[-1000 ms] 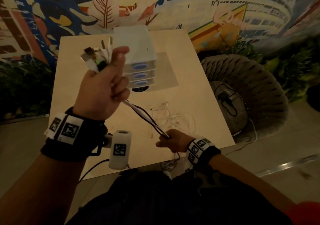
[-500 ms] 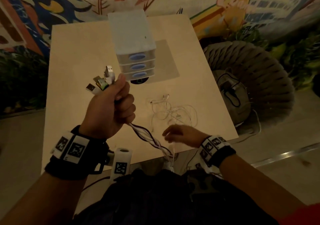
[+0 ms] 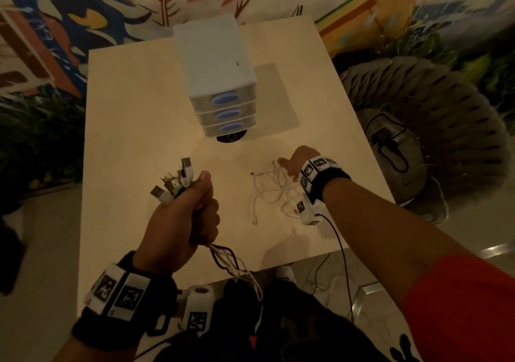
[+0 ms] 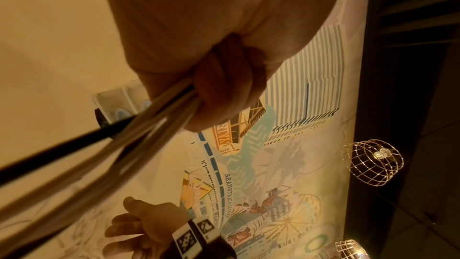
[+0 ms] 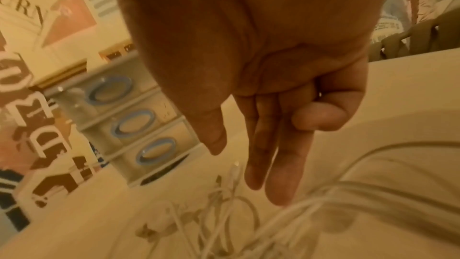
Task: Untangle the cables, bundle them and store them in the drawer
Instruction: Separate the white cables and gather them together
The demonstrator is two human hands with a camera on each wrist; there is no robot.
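The left hand point(image 3: 181, 222) has been lowered from in front of the drawer unit point(image 3: 220, 82) to a spot above the near left part of the table point(image 3: 125, 110). The gathered cables point(image 3: 223, 258) are still gripped in its closed fist, with the fingers point(image 4: 224, 86) curled tightly round the strands. Several USB plugs point(image 3: 175, 183) stick up out of the top of the fist, and the loose lengths hang down past the table's near edge, out of sight below.

The right hand point(image 3: 295, 163), a second ago held low at the near edge round the hanging strands, has let them go and been moved forward over the table. It is now placed above the far side of the loose white cables point(image 3: 270, 191), which lie in a tangle on the table's near right part, between the drawer unit and the near edge. Its fingers point(image 5: 278, 164) are straight and slightly spread and point down at the tangle; only the little finger is curled in. Nothing is held by them. The fingertips are just beside the white strands, but whether they touch cannot be told.

It is judged that one set has been gathered and a second pick-up is being started. All three drawers appear closed, so bundling and storing are not yet done.
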